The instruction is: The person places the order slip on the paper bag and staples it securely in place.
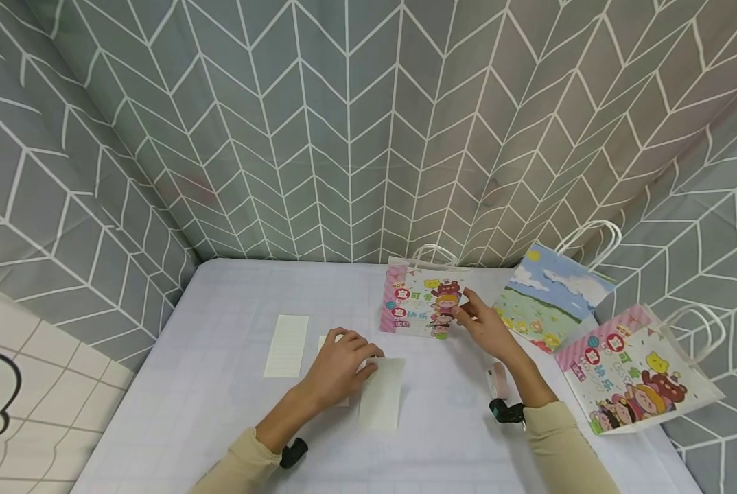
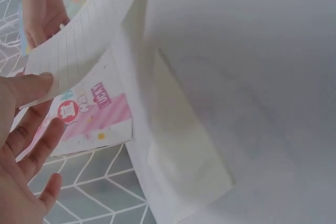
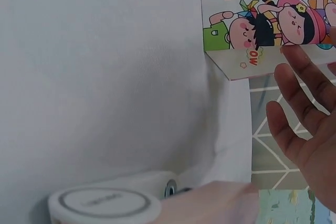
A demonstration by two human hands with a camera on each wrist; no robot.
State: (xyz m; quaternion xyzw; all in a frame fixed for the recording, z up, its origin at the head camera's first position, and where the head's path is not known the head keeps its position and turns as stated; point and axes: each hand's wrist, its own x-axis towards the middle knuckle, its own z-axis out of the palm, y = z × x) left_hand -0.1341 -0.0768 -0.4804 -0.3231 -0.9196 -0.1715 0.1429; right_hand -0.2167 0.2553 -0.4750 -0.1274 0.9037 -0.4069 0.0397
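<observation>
pinching a lined paper strip (image 1: 382, 398) between thumb and fingers, the left hand (image 1: 340, 370) holds it near the middle of the table (image 1: 232, 295); the left wrist view shows the strip bending in a curve, the thumb on its ruled face and the smaller fingers spread away from it. whether its lower end touches the tabletop, i cannot tell. the right hand (image 1: 486, 329) touches the side edge of a small cartoon bag (image 1: 420, 302); whether thumb and forefinger close on that edge i cannot tell, but the other fingers are loosely extended. this bag is near the far edge of the table, with white handles (image 1: 433, 255) at its top, a pink striped band down its left side and a row of cartoon figures at the lower right. partly hidden by the left hand, a second strip (image 1: 344, 403) shows only in pieces, and a third strip (image 1: 286, 346) lies flat to the left, well apart from the bag. just beside the right wrist is a pale pink and white tool (image 1: 497, 379). farther right are a landscape bag (image 1: 550, 291) with sky, clouds and flowers, and another cartoon bag (image 1: 637, 384), tilted near the table's right edge. behind everything hangs a grey curtain (image 1: 294, 137) with white chevron lines.
</observation>
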